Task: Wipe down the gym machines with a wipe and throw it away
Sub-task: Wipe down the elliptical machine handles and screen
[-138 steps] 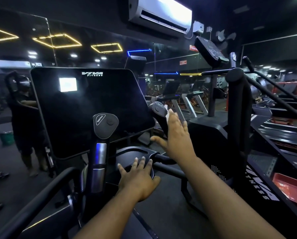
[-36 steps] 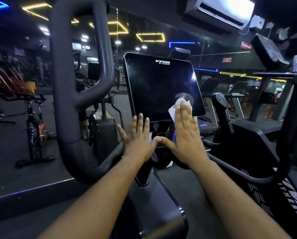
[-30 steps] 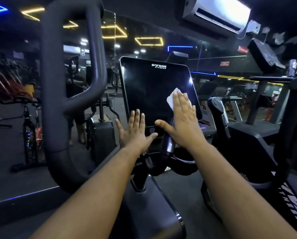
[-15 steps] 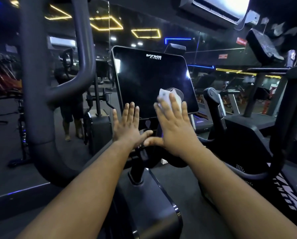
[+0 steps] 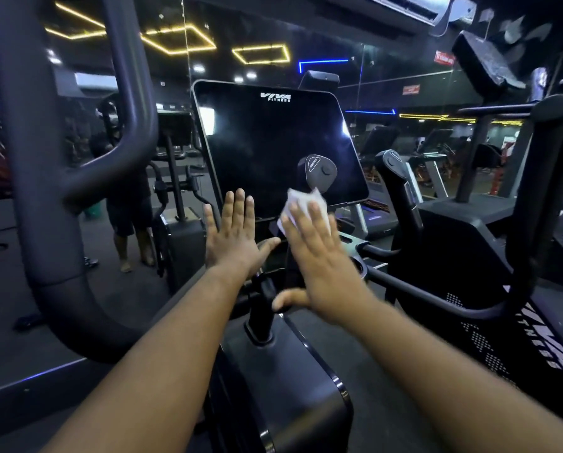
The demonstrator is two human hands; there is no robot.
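The right hand (image 5: 319, 256) is flat and presses the white wipe (image 5: 301, 207) against the screen (image 5: 273, 148), low down. Most unwiped screen lies above it. The left hand (image 5: 234, 237) is flat and empty beside it.

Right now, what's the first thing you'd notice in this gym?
The big black screen stands in the middle. Just below it, the right hand presses a white wipe flat against the screen's lower edge, with the left hand open beside it. Yellow ceiling lights glow above.
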